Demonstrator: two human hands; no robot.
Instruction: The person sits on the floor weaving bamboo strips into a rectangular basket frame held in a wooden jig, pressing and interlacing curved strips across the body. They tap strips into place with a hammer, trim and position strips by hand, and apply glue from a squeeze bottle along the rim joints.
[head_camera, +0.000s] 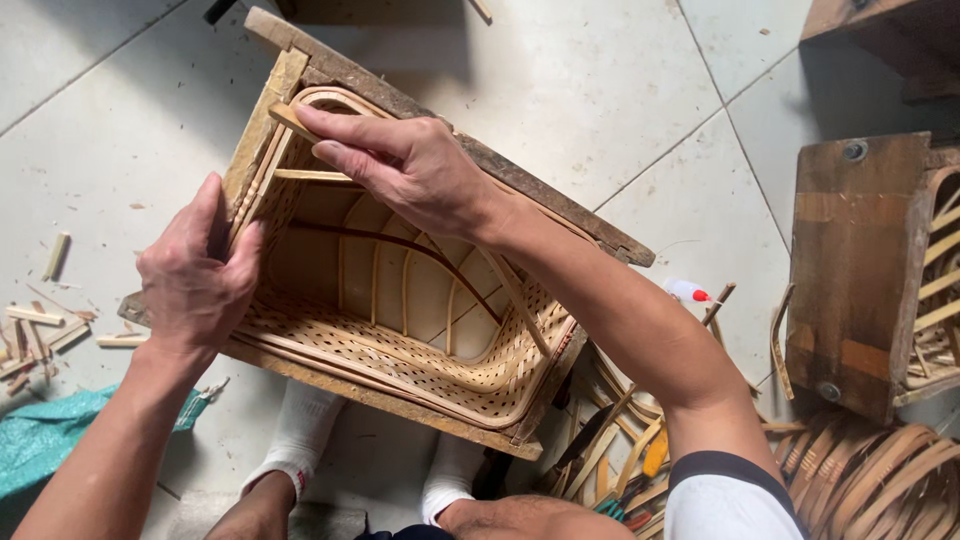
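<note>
Bamboo fills most of my view: a woven basket sits inside a rough wooden frame, tilted so its open mouth faces me. I see the right hand reaching in from five o'clock, fingers stretched nearly flat and pressed together, pinning a thin bamboo strip against the basket's curved rim at eleven o'clock. The thumb tucks underneath, so the strip is pinched rather than loosely touched. The left hand comes up from seven o'clock and curls over the frame's left edge at nine o'clock, fingers bent inside the rim, thumb outside, gripping frame and basket wall together.

The weave looks open and lattice-like along the basket's lower wall, with smooth bent ribs fanning across the pale back panel and one darker rib arching over them. The frame's planks are dark, worn and splintered at the corners.

The basket lies between both hands, directly under the right fingers and just right of the left ones. Around it, the tiled floor carries bamboo offcuts at nine o'clock and a bundle of curved strips at four o'clock. A second wooden frame stands at three o'clock.
</note>
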